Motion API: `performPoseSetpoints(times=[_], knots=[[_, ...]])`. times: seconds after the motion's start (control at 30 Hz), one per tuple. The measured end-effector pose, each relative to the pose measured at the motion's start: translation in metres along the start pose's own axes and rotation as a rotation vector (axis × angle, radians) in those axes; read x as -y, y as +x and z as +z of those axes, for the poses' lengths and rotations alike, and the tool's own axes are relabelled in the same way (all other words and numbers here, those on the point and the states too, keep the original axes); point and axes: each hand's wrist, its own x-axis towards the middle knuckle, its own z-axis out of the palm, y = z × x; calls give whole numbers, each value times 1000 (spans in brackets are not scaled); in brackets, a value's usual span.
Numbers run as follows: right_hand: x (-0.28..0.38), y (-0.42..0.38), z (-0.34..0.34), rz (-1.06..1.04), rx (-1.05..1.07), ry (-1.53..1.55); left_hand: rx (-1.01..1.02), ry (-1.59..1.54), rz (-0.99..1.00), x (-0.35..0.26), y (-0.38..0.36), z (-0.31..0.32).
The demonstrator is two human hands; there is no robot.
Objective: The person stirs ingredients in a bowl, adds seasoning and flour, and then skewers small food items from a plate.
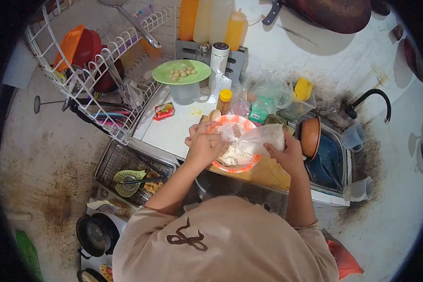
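A clear plastic bag [263,137] with white powder in it is tilted over an orange-and-white bowl [243,168]. My right hand [289,152] grips the full end of the bag. At the bowl's left side, my left hand [206,144] has its fingers closed on the bag's mouth. Whitish powder, like flour, [234,156] lies in the bowl under the bag. Behind the bowl stands a small jar with a yellow lid [224,97]. A wooden spoon [214,115] is close to my left fingers, partly hidden.
A green plate of small pale balls [192,68] rests on a clear jug [185,94]. A red packet [163,111] lies on the counter. The sink [331,160] is at right, the dish rack [87,89] at left. Below the counter is a fryer basket [109,157].
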Motion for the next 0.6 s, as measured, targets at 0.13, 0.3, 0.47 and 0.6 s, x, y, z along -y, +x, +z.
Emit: performPoseSetpoints(times=[0.13,0.3,0.47,0.6], knots=[[-9,2,-1,-113,-38,-18,11,-1,-3,0,2,-1],[-17,-1,0,-57,-56,-18,4,-23,12,-1,4,2],[-23,-4,1,-57,-87,-23,13,13,15,-5,4,2],[-26,-2,1,-35,-92,2,-11,-2,13,-3,6,2]])
